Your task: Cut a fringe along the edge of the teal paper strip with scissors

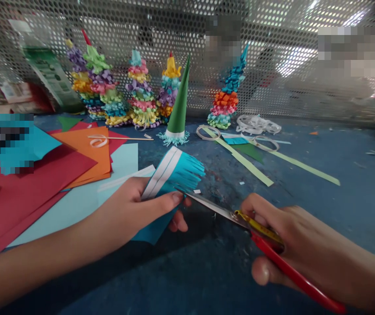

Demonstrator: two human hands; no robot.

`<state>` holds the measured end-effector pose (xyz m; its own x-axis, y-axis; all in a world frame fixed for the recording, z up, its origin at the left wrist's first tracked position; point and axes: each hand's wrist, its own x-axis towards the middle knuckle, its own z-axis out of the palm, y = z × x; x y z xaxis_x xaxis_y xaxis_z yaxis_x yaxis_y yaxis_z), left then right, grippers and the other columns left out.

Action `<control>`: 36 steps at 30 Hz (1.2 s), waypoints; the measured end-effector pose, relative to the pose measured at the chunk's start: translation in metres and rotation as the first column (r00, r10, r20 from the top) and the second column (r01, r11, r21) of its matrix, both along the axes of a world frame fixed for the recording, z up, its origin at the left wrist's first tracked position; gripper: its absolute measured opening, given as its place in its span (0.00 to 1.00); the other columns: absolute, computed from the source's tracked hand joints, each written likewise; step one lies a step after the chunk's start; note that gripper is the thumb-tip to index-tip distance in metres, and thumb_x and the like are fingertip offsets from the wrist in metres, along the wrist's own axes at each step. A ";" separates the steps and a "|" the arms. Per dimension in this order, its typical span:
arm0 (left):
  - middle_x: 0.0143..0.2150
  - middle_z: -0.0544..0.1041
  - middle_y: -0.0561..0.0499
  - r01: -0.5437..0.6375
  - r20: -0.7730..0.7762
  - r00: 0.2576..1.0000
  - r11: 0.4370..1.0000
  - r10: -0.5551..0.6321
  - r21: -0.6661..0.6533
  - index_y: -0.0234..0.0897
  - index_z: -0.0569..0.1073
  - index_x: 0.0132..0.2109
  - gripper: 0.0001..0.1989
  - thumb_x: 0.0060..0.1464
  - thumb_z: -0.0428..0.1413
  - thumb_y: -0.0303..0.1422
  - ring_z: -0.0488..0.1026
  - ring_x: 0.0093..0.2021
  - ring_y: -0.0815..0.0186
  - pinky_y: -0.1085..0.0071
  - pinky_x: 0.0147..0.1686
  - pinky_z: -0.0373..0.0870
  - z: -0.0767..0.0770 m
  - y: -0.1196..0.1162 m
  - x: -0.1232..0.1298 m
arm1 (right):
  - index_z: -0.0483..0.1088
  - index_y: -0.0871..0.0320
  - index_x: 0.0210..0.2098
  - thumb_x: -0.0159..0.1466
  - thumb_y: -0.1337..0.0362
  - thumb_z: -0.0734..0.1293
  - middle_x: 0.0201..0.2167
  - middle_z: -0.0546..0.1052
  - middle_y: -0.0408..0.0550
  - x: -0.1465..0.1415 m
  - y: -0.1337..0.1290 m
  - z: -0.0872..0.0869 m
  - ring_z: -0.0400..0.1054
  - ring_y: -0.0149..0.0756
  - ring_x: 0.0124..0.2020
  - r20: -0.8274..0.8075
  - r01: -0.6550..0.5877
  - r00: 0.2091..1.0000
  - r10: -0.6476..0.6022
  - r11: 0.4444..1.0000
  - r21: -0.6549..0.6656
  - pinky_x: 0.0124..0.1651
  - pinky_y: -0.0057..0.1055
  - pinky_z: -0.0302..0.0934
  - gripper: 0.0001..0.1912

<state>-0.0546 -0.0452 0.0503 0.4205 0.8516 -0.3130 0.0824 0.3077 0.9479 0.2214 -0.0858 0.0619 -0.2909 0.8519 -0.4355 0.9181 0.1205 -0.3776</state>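
My left hand pinches a blue paper strip between thumb and fingers. Its upper right side is cut into thin fringes, and a white band of tape runs along its other edge. My right hand grips scissors with red and yellow handles. The blades look nearly closed, their tip at the fringed paper beside my left thumb. Beyond the strip stands a green paper cone with a white band and light blue fringe round its base.
Coloured sheets lie at left, including red paper and orange paper. Several fringed paper cones line a perforated metal panel. A green-labelled bottle leans there. Pale green strips and curled white tape lie at right.
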 end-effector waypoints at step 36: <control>0.27 0.87 0.57 0.073 0.067 0.994 0.987 -0.083 0.144 0.40 0.82 0.36 0.08 0.65 0.62 0.34 0.84 0.30 0.71 0.83 0.32 0.77 -0.019 0.004 -0.003 | 0.59 0.48 0.34 0.62 0.76 0.69 0.28 0.89 0.39 -0.011 0.001 -0.001 0.80 0.38 0.18 0.045 0.065 0.997 -0.062 0.995 -0.080 0.19 0.25 0.59 0.18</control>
<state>-0.0578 -0.0407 0.0310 0.5042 0.8489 -0.1584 0.0306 0.1657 0.9857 0.2105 -0.0847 0.0606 -0.2172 0.8294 -0.5148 0.9384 0.0322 -0.3441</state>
